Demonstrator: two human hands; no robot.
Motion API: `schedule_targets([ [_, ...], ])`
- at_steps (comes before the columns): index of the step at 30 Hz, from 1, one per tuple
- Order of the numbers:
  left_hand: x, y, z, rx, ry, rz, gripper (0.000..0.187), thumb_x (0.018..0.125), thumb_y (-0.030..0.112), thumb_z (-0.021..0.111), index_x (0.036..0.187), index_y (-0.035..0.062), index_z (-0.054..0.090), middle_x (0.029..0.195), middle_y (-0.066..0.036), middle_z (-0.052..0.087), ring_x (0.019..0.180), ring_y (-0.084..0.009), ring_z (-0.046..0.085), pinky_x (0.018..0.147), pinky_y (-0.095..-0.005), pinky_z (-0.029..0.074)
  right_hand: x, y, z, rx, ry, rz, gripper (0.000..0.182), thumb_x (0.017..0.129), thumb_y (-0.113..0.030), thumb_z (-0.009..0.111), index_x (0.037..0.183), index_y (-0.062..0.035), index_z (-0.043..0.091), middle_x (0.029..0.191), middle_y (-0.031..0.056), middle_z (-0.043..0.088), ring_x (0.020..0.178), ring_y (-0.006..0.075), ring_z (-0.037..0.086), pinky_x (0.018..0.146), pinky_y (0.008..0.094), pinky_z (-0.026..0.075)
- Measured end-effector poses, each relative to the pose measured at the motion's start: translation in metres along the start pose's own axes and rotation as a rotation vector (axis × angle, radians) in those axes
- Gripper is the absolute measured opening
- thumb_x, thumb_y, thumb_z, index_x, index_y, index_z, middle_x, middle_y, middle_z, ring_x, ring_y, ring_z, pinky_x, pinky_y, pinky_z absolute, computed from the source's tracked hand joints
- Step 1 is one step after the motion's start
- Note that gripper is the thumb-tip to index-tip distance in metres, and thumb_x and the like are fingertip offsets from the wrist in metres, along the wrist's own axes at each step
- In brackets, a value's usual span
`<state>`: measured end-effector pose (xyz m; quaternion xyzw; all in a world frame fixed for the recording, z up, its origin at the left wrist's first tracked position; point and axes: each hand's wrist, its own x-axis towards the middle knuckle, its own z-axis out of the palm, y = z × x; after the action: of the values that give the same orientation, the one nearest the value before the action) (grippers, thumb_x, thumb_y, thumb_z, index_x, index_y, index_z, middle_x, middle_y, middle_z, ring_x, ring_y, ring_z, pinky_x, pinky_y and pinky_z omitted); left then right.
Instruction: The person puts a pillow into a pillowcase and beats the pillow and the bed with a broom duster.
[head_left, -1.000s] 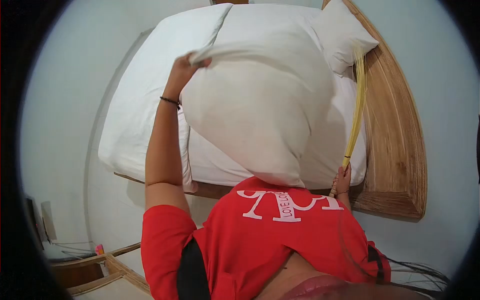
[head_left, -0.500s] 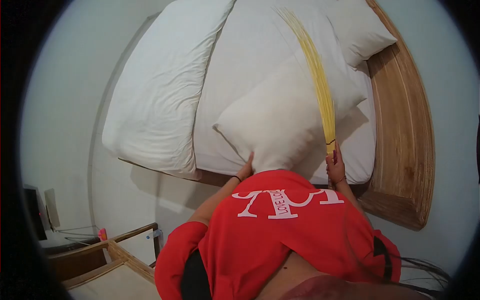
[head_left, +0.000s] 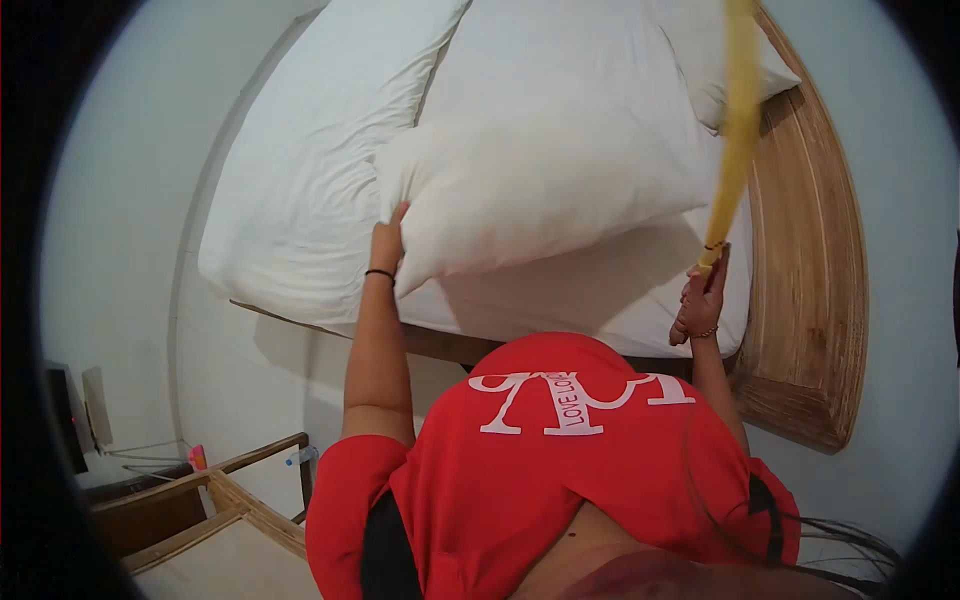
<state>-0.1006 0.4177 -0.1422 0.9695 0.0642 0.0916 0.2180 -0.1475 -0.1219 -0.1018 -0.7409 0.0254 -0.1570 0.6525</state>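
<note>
My left hand grips the near-left end of a white pillow, part of its fingers hidden by the cloth. The pillow is tilted up over the bed, its left end against the folded duvet. My right hand is closed around the lower end of a yellow stick broom. The bundle of sticks points away from me and is blurred, its far end leaving the top of the view. Beneath the pillow, the white bed sheet shows.
A second white pillow lies at the far right, beside the wooden headboard. At lower left stands wooden furniture, with a clear plastic bottle and a pink object near it. White walls border the bed.
My left hand has moved forward and left, pulling the pillow left and raising it off the sheet. The broom has swung to the right, away from the pillow.
</note>
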Motion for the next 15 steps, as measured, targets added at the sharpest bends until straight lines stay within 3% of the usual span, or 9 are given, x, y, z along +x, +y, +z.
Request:
schedule_targets([
  [1, -0.006, -0.015, -0.007, -0.011, -0.093, -0.136, 0.044, 0.091, 0.041, 0.045, 0.120, 0.0097, 0.053, 0.079, -0.028, 0.059, 0.069, -0.0393, 0.058, 0.061, -0.0459, 0.045, 0.000, -0.001, 0.001, 0.040, 0.045, -0.035, 0.072, 0.089, -0.032, 0.057, 0.144, -0.0123, 0.015, 0.081, 0.0001, 0.051, 0.054, 0.0050, 0.042, 0.047, 0.0202, 0.039],
  [2, -0.010, -0.059, 0.008, 0.058, -0.338, -0.205, 0.059, 0.087, 0.050, 0.047, 0.121, 0.0024, 0.050, 0.089, -0.028, 0.061, 0.079, -0.0420, 0.059, 0.071, -0.0463, 0.046, -0.002, -0.001, 0.003, 0.057, 0.091, -0.088, 0.072, 0.089, -0.033, 0.056, 0.144, -0.0104, 0.015, 0.079, 0.0008, 0.051, 0.052, 0.0049, 0.041, 0.044, 0.0203, 0.039],
  [4, -0.048, -0.179, 0.076, 0.003, -0.398, -0.175, 0.072, 0.083, 0.058, 0.047, 0.127, 0.0013, 0.044, 0.107, -0.028, 0.058, 0.097, -0.0411, 0.056, 0.083, -0.0438, 0.045, -0.007, 0.001, 0.007, 0.086, 0.134, -0.028, 0.071, 0.090, -0.033, 0.056, 0.144, -0.0109, 0.015, 0.078, 0.0011, 0.051, 0.050, 0.0048, 0.041, 0.043, 0.0201, 0.038],
  [6, -0.086, -0.106, 0.054, -0.527, -0.430, -0.647, 0.075, 0.083, 0.062, 0.041, 0.133, 0.0057, 0.036, 0.121, -0.022, 0.046, 0.110, -0.0378, 0.044, 0.089, -0.0474, 0.038, -0.016, 0.015, 0.009, 0.066, 0.187, 0.028, 0.070, 0.090, -0.034, 0.055, 0.143, -0.0099, 0.017, 0.079, 0.0022, 0.052, 0.048, 0.0048, 0.041, 0.040, 0.0199, 0.036],
  [7, -0.102, -0.069, 0.045, -0.730, -0.384, -0.845, 0.077, 0.083, 0.064, 0.038, 0.135, 0.0078, 0.033, 0.128, -0.019, 0.039, 0.116, -0.0362, 0.038, 0.092, -0.0491, 0.034, -0.028, 0.040, 0.008, 0.042, 0.155, 0.185, 0.067, 0.090, -0.031, 0.055, 0.143, -0.0107, 0.020, 0.080, 0.0020, 0.053, 0.052, 0.0065, 0.045, 0.045, 0.0203, 0.040],
  [8, -0.111, -0.058, 0.046, -0.799, -0.353, -0.889, 0.079, 0.083, 0.066, 0.035, 0.138, 0.0100, 0.029, 0.135, -0.016, 0.033, 0.123, -0.0346, 0.032, 0.096, -0.0509, 0.030, -0.044, 0.070, 0.006, 0.014, 0.122, 0.345, 0.064, 0.090, -0.029, 0.055, 0.143, -0.0116, 0.023, 0.081, 0.0019, 0.054, 0.056, 0.0082, 0.050, 0.050, 0.0207, 0.043],
  [10, -0.120, -0.038, 0.046, -0.916, -0.271, -0.980, 0.082, 0.083, 0.070, 0.030, 0.143, 0.0144, 0.022, 0.149, -0.010, 0.021, 0.135, -0.0313, 0.020, 0.102, -0.0544, 0.023, -0.076, 0.110, 0.002, -0.661, -0.551, 0.435, 0.059, 0.089, -0.027, 0.055, 0.141, -0.0177, 0.030, 0.082, 0.0036, 0.057, 0.071, 0.0119, 0.056, 0.066, 0.0241, 0.047],
  [12, -0.123, -0.041, 0.054, -0.985, -0.208, -0.977, 0.088, 0.079, 0.076, 0.029, 0.145, 0.0187, 0.018, 0.149, -0.008, 0.021, 0.135, -0.0304, 0.021, 0.103, -0.0550, 0.019, -0.094, 0.109, 0.002, -0.426, -1.010, 0.251, 0.057, 0.087, -0.030, 0.055, 0.139, -0.0246, 0.033, 0.086, 0.0070, 0.060, 0.083, 0.0154, 0.058, 0.080, 0.0271, 0.045],
  [15, -0.121, -0.044, 0.048, -1.102, -0.196, -0.916, 0.091, 0.077, 0.080, 0.023, 0.146, 0.0215, 0.012, 0.150, -0.007, 0.018, 0.135, -0.0298, 0.019, 0.105, -0.0556, 0.013, -0.066, 0.089, 0.001, -0.472, -1.136, 0.342, 0.059, 0.085, -0.028, 0.059, 0.139, -0.0267, 0.034, 0.093, 0.0080, 0.062, 0.081, 0.0140, 0.057, 0.078, 0.0274, 0.045],
])
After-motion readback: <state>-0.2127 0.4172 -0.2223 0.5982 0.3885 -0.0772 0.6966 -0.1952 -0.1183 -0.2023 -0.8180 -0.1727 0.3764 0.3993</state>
